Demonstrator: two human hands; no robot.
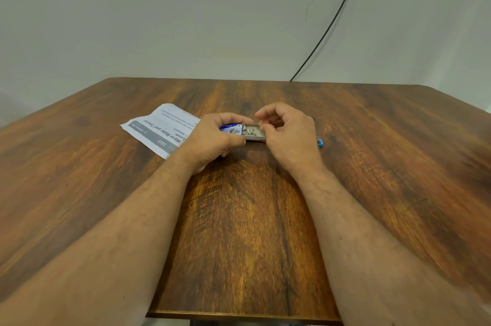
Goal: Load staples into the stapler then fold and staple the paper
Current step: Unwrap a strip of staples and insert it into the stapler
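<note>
A small staple box (240, 131) with a blue sleeve sits between my hands at the table's middle, its grey tray slid out to the right and showing staples inside. My left hand (212, 137) grips the blue sleeve between thumb and fingers. My right hand (287, 131) is curled over the open tray, fingertips at its right end; I cannot tell whether it pinches staples. A printed white paper (159, 127) lies flat to the left, partly under my left hand. Only a blue tip of the stapler (320, 142) shows behind my right hand.
The wooden table (244, 232) stretches wide around my forearms, its near edge at the bottom of the view. A black cable (329, 25) hangs down the pale wall behind the table's far edge.
</note>
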